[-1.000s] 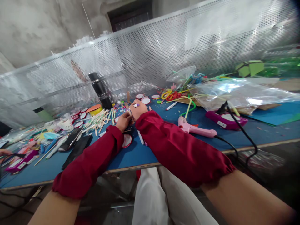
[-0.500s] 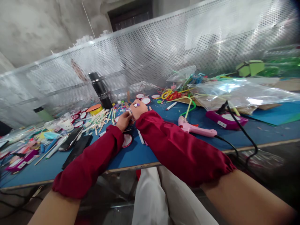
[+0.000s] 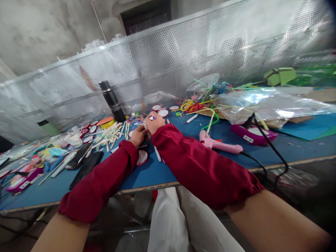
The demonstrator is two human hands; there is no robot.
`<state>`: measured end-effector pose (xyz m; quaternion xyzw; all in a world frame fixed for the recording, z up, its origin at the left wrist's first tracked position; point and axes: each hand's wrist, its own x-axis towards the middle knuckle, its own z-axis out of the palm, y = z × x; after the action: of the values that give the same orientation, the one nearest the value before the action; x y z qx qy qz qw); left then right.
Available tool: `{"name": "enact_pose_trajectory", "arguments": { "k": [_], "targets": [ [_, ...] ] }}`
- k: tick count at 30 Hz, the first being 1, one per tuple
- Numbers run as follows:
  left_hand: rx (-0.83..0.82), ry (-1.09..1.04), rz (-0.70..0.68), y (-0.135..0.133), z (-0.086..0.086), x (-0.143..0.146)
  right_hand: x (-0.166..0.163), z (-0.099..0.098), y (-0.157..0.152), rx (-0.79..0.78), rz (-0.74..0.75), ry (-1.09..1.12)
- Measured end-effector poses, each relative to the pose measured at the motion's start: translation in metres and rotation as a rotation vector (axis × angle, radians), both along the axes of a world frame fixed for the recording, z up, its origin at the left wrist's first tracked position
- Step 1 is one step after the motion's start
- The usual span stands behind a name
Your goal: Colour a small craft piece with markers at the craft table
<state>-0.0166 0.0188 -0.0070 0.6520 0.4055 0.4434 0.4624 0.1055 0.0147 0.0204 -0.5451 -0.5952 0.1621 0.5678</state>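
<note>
My right hand (image 3: 156,124) is closed around a white marker (image 3: 151,118) whose purple end shows above the fingers. Close beside it, my left hand (image 3: 138,136) is closed in a pinch. A small whitish piece seems to be between the two hands, but the fingers hide most of it. Just below the left hand lies a round white disc with a red rim (image 3: 142,158). Similar discs (image 3: 163,113) lie beyond the right hand. A white pen-like stick (image 3: 158,154) rests under the right wrist.
A pink glue gun (image 3: 220,144) and a purple box with a cable (image 3: 252,134) lie to the right. Wooden sticks (image 3: 109,132), a black bottle (image 3: 112,101) and a phone (image 3: 79,155) are on the left. A perforated metal panel (image 3: 162,63) stands behind the blue table (image 3: 147,178).
Almost nothing differs. My right hand has shifted very slightly to the left, still with the marker, and my left hand stays in place.
</note>
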Motion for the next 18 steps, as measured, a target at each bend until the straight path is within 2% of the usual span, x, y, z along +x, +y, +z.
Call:
{"name": "enact_pose_trajectory", "arguments": {
  "k": [5, 18],
  "targets": [
    [-0.016, -0.013, 0.015, 0.0004, -0.0008, -0.0002, -0.0013, 0.0019, -0.0024, -0.021, 0.029, -0.015],
    [-0.022, 0.002, 0.012, -0.0003, -0.0005, 0.0001, 0.0003, 0.0032, -0.0024, -0.015, -0.024, -0.012]
  ]
}}
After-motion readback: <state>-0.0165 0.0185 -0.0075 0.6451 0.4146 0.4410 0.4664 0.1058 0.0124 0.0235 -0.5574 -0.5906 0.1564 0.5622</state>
